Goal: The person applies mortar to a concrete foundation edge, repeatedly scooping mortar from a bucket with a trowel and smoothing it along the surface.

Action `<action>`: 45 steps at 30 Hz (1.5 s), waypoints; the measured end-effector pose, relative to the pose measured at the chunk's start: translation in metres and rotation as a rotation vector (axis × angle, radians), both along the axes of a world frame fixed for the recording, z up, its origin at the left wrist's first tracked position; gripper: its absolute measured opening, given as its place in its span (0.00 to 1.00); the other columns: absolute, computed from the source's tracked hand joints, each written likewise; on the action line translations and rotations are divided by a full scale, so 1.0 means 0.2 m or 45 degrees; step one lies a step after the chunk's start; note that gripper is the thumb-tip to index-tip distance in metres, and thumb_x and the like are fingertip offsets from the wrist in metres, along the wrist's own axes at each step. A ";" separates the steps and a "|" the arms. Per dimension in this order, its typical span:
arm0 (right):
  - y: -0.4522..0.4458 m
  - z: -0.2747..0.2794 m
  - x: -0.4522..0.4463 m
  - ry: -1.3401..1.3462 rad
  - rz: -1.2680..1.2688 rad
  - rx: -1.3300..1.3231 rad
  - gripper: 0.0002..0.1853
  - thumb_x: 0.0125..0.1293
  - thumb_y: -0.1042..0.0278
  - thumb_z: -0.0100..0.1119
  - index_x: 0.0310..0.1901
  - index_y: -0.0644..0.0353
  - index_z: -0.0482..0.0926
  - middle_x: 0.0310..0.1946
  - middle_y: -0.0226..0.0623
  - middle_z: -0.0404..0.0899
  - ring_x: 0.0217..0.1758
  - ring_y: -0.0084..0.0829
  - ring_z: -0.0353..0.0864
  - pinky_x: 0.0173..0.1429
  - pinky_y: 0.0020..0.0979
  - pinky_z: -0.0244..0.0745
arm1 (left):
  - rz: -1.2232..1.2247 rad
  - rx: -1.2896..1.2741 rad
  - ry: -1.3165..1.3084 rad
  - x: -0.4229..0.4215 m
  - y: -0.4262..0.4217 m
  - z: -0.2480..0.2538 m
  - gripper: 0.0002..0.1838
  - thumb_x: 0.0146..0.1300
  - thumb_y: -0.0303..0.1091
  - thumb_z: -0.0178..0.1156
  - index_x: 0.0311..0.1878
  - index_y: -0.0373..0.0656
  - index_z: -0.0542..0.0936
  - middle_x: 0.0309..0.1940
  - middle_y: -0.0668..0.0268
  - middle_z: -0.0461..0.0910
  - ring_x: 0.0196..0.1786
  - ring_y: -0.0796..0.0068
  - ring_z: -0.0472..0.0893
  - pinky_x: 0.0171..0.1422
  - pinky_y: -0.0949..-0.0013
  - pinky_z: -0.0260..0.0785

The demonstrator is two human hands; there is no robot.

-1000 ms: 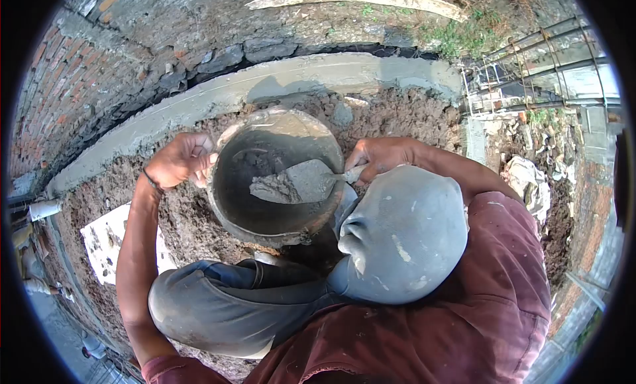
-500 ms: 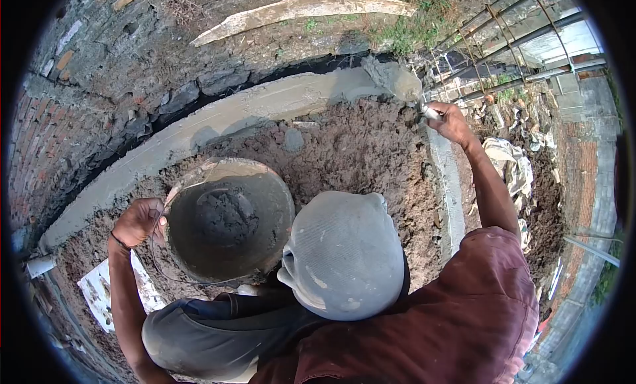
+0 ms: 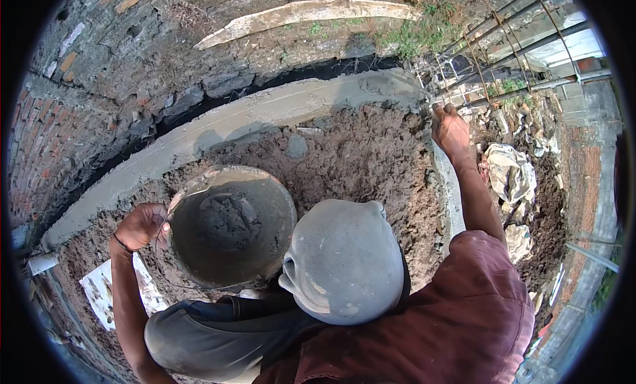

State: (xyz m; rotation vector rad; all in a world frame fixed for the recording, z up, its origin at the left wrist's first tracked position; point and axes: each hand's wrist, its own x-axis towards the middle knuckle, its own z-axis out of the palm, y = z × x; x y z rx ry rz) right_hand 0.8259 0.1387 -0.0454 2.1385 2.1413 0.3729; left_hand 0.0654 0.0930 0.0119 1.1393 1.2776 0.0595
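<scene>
My left hand point(image 3: 142, 226) is closed at the left rim of a mortar bucket point(image 3: 281, 215), by its thin wire handle point(image 3: 156, 268). Wet grey mortar point(image 3: 228, 219) lies in the bottom of the bucket. My right hand point(image 3: 452, 131) is closed on a trowel at the right end of a mortar-covered ledge point(image 3: 265, 109). Most of the trowel is hidden from this angle; its blade and pale handle showed a moment earlier. Fresh, rougher mortar point(image 3: 391, 84) sits on the ledge just left of that hand.
Loose brown soil point(image 3: 358, 145) lies between the bucket and the ledge. Rebar point(image 3: 523, 53) sticks in at upper right, close to my right hand. Crumpled sacking point(image 3: 510, 175) lies right of my forearm. A dark gap point(image 3: 218, 100) runs behind the ledge. My bent knee point(image 3: 179, 344) is below the bucket.
My right hand has turned and moved slightly down, and the trowel blade no longer shows flat over the ledge. The mortar there looks more spread. My left hand stays at the bucket.
</scene>
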 end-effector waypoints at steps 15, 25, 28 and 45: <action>-0.11 -0.37 -0.12 0.876 -0.126 -0.286 0.17 0.71 0.62 0.62 0.51 0.68 0.83 0.31 0.61 0.83 0.33 0.55 0.85 0.41 0.43 0.80 | -0.073 0.015 -0.058 -0.06 -0.02 -0.05 0.06 0.71 0.23 0.64 0.38 0.35 0.77 0.25 0.64 0.81 0.27 0.69 0.88 0.28 0.69 0.83; -0.05 -0.45 0.04 1.008 -0.115 -0.173 0.20 0.76 0.56 0.60 0.48 0.71 0.82 0.21 0.37 0.78 0.20 0.27 0.79 0.25 0.33 0.74 | -0.053 -0.050 -0.128 -0.10 -0.02 -0.07 0.07 0.72 0.26 0.65 0.39 0.36 0.77 0.26 0.63 0.83 0.28 0.68 0.89 0.30 0.67 0.86; -0.05 -0.36 -0.02 1.356 -0.099 -0.225 0.18 0.79 0.56 0.53 0.40 0.65 0.80 0.20 0.30 0.75 0.17 0.23 0.75 0.22 0.27 0.71 | -0.050 -0.054 -0.106 -0.09 -0.02 -0.07 0.08 0.72 0.28 0.66 0.39 0.36 0.77 0.26 0.62 0.83 0.28 0.67 0.89 0.31 0.66 0.86; -0.10 -0.20 -0.33 1.152 -0.023 -0.326 0.18 0.74 0.63 0.55 0.53 0.72 0.83 0.25 0.44 0.80 0.22 0.30 0.80 0.28 0.34 0.76 | 0.009 -0.077 -0.080 0.00 0.00 0.04 0.11 0.68 0.22 0.66 0.30 0.39 0.75 0.21 0.70 0.80 0.23 0.79 0.83 0.27 0.71 0.80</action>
